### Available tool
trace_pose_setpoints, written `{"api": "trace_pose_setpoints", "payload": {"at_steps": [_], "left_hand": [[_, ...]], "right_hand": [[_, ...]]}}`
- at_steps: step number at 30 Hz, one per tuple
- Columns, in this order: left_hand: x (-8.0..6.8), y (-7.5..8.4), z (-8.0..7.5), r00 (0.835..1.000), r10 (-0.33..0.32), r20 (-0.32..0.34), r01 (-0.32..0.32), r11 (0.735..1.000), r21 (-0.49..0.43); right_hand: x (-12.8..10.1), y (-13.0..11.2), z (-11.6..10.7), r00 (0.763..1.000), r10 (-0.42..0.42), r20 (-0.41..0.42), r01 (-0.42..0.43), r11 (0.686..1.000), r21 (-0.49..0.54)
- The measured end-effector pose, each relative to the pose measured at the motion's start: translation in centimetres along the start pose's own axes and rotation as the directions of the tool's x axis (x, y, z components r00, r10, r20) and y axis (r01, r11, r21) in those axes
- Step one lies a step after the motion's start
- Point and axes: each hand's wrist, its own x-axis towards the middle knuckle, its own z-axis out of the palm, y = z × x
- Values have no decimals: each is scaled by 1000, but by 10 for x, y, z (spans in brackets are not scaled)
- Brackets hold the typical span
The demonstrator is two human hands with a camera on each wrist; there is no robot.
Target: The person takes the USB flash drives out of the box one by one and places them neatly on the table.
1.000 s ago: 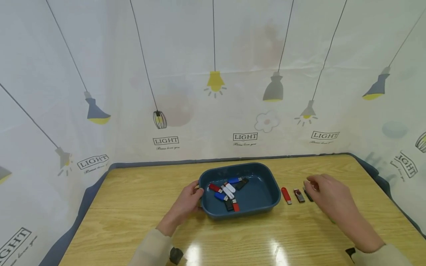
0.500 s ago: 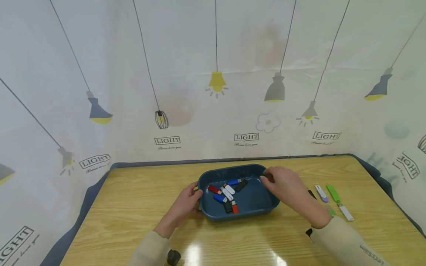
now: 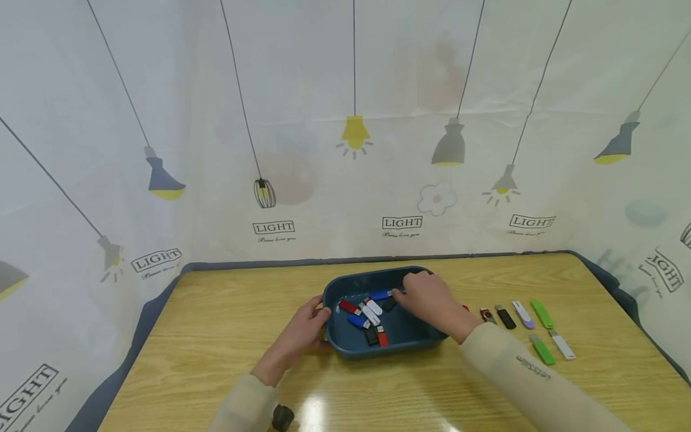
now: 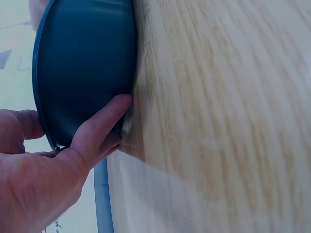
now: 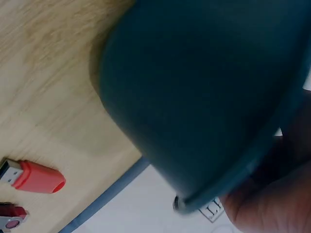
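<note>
Right hand [image 3: 429,298] has moved toward 9 o'clock, can't tell if holding. Black stick [image 3: 388,305] sits just off its 8 o'clock; left hand [image 3: 299,329] grips tray [image 3: 407,329].

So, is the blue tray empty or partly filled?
Partly filled: in the head view, several USB sticks lie inside the tray, with bare floor beside them.

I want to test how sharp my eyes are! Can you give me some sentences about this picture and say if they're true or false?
1. The left hand holds the blue tray. True.
2. The right hand rests left of the blue tray. False: it reaches over the blue tray.
3. Two green USB sticks lie on the table. True.
4. The blue tray is upside down. False: its open side faces up.
</note>
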Motion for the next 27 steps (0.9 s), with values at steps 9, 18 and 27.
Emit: {"api": "trace_pose_setpoints", "payload": {"at_steps": [9,18,27], "left_hand": [[-2,2,1,1000,-4,-10,4,1000,9],[1,-1,0,1000,-14,-20,14,999,34],[0,-1,0,1000,-6,-13,7,1000,30]], "right_hand": [[12,-12,17,996,49,71,-44,997,-69],[18,-13,25,999,31,28,-27,992,-119],[19,-9,24,999,10,53,-6,996,-86]]}}
